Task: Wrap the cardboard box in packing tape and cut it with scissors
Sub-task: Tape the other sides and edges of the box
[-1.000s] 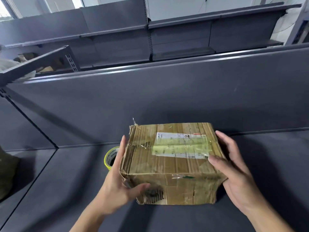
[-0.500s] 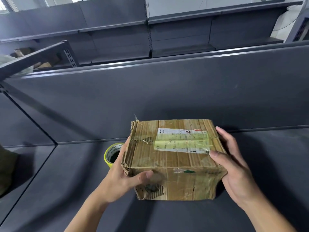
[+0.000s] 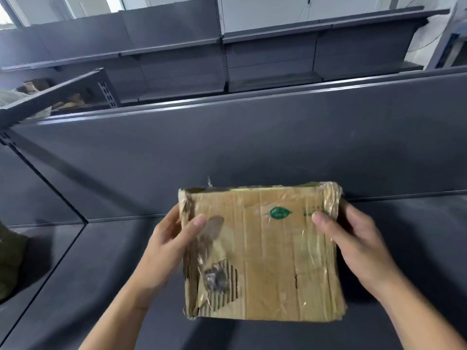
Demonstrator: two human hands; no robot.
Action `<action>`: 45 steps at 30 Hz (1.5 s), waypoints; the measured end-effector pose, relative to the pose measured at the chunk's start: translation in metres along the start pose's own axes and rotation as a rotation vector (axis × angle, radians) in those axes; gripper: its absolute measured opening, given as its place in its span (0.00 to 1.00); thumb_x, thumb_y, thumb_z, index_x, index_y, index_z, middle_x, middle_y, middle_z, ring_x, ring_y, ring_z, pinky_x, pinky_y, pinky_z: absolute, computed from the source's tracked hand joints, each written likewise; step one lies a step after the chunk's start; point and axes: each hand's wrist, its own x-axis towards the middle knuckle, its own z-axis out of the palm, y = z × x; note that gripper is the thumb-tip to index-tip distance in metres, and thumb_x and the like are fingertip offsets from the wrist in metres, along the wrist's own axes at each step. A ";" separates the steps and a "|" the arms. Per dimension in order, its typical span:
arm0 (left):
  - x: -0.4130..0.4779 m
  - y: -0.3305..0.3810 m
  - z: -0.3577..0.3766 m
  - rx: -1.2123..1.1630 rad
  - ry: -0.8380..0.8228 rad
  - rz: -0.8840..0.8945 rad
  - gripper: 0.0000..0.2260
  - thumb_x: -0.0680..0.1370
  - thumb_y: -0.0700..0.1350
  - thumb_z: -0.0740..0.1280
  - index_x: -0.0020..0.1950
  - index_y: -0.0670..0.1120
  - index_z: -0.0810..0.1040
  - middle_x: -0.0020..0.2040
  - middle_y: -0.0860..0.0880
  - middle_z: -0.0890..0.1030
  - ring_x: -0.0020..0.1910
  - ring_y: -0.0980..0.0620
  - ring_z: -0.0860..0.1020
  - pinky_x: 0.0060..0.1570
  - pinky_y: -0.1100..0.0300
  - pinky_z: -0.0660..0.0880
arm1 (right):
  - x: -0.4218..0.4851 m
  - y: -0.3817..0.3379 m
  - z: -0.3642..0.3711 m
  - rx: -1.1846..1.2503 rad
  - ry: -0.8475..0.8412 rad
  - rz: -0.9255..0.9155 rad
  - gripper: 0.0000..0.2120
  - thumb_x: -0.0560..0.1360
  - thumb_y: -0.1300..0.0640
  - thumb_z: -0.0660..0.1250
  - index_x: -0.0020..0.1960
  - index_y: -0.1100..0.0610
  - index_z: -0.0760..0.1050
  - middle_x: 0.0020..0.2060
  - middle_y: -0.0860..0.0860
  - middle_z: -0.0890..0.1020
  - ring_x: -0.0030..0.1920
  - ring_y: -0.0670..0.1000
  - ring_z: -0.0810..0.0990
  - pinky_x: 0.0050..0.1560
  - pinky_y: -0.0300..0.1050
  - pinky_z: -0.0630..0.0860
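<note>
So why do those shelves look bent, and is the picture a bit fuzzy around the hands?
Head view: the wide lens bows the shelves and the partition's top edge. The left hand is slightly motion-smeared; the right hand is sharper. Clear tape on the cardboard box catches pale glare. Lighting is soft.

Back panel point(image 3: 252, 147) blocks behind box point(image 3: 262, 253); sides open.

Dark grey shelving point(image 3: 290, 54) behind a grey partition point(image 3: 252, 137).
</note>
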 end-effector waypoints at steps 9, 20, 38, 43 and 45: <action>-0.001 -0.004 0.007 0.092 -0.199 -0.199 0.15 0.71 0.43 0.72 0.55 0.57 0.86 0.53 0.51 0.88 0.52 0.56 0.85 0.48 0.66 0.78 | 0.029 0.018 0.004 -0.178 0.115 0.315 0.12 0.76 0.39 0.69 0.51 0.46 0.84 0.49 0.39 0.85 0.54 0.44 0.81 0.53 0.43 0.73; -0.001 -0.011 -0.003 0.030 -0.301 -0.297 0.17 0.74 0.45 0.74 0.61 0.59 0.83 0.62 0.49 0.85 0.61 0.51 0.83 0.53 0.61 0.80 | 0.043 0.031 -0.004 -0.228 0.079 0.351 0.22 0.77 0.38 0.67 0.64 0.50 0.81 0.53 0.43 0.81 0.56 0.46 0.76 0.58 0.42 0.66; 0.016 -0.021 -0.006 -0.065 -0.243 -0.270 0.16 0.80 0.36 0.67 0.64 0.49 0.83 0.60 0.43 0.85 0.57 0.45 0.84 0.53 0.56 0.81 | 0.027 0.035 -0.001 -0.230 0.151 0.213 0.16 0.78 0.42 0.68 0.62 0.47 0.79 0.59 0.41 0.82 0.60 0.44 0.79 0.60 0.42 0.74; 0.036 -0.021 -0.019 -0.154 -0.165 -0.329 0.13 0.74 0.36 0.73 0.58 0.38 0.84 0.56 0.32 0.84 0.46 0.42 0.85 0.45 0.54 0.84 | 0.011 0.031 -0.014 -0.529 0.128 0.161 0.30 0.71 0.26 0.60 0.49 0.53 0.80 0.38 0.46 0.84 0.45 0.49 0.83 0.53 0.55 0.78; 0.048 -0.019 -0.020 -0.138 -0.141 -0.354 0.14 0.72 0.36 0.73 0.57 0.36 0.84 0.54 0.32 0.84 0.42 0.44 0.85 0.42 0.55 0.84 | 0.003 0.025 -0.019 -0.546 0.063 0.147 0.27 0.73 0.27 0.63 0.47 0.51 0.81 0.35 0.46 0.84 0.41 0.46 0.82 0.50 0.53 0.78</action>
